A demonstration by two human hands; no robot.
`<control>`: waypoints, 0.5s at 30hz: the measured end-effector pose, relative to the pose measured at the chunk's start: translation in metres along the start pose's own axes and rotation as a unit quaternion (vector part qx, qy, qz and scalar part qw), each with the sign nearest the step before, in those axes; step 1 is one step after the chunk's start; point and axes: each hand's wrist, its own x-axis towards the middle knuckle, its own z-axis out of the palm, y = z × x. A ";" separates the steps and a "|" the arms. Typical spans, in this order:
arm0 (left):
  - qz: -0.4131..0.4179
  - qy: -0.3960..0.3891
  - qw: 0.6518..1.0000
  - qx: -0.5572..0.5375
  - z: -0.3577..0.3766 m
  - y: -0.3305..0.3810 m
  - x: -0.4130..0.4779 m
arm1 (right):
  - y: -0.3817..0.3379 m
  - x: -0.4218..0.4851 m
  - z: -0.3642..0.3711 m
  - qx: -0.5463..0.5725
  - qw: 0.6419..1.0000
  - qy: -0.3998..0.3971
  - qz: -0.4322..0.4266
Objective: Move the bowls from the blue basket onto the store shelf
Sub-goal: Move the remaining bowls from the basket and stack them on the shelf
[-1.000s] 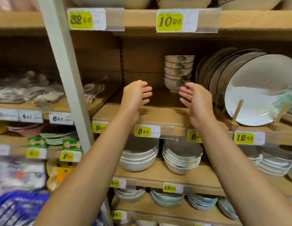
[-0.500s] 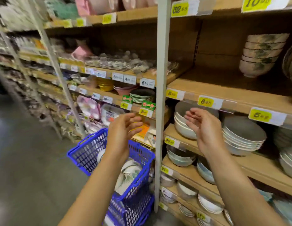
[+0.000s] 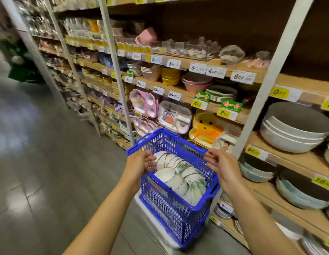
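A blue basket (image 3: 171,208) stands low in front of me on a pale box beside the shelving. Inside it lie several white bowls with green leaf prints (image 3: 180,173), nested on their sides in curved rows. My left hand (image 3: 141,161) hovers over the basket's left rim, fingers spread toward the nearest bowls, holding nothing. My right hand (image 3: 221,164) is at the basket's right rim, fingers apart and empty. The store shelf (image 3: 292,159) runs along the right, wooden boards with yellow price tags.
Grey stacked bowls (image 3: 290,133) and darker bowls (image 3: 303,192) fill the right shelves. A white upright post (image 3: 266,85) rises just behind the basket. Children's trays (image 3: 174,116) hang behind it. Grey tiled aisle floor (image 3: 40,153) lies to the left.
My view has swung left and down from the shelf with the stacked leaf bowls to the basket. Both empty hands came down from shelf height to the basket's rim.
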 end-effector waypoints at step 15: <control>-0.080 -0.039 0.977 0.196 -0.040 -0.043 0.184 | 0.143 0.121 0.088 -0.297 0.947 0.013 0.120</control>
